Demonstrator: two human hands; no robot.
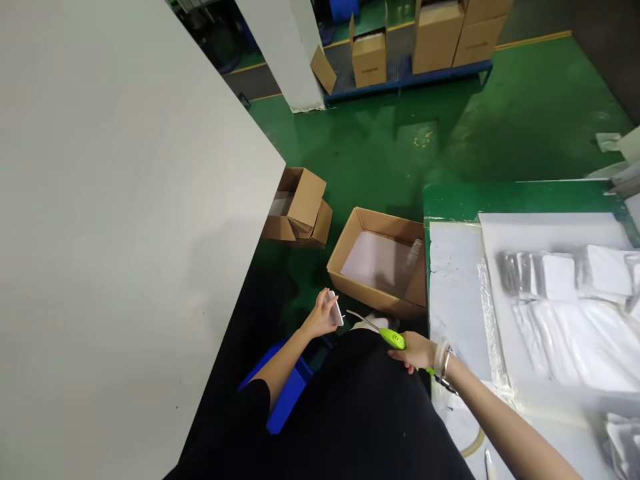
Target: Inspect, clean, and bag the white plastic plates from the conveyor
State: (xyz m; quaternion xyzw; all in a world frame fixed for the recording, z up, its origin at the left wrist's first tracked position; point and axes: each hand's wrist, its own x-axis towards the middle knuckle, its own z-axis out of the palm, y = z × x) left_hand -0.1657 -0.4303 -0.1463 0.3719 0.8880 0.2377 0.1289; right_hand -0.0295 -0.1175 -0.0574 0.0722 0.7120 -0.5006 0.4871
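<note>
Holding a small white plastic piece (335, 309) against the fingers, the left hand (319, 317) is partly closed around it. The right hand (414, 351) is clenched around a green-handled tool (393, 339), and the thin metal tip (357, 317) of this tool points toward the white piece and ends just beside it. To the right of the hands is the table (515, 199) with a green edge, and on it lie a white sheet (453, 293) and white pieces (557, 277) with plastic film. An open cardboard box (357, 227) sits on the green floor (360, 153) near the hands, and a second box (305, 197) is beyond it. A blue crate (289, 400) is under the left arm (280, 367), and more cartons (369, 60) stand on a blue pallet (405, 83).
</note>
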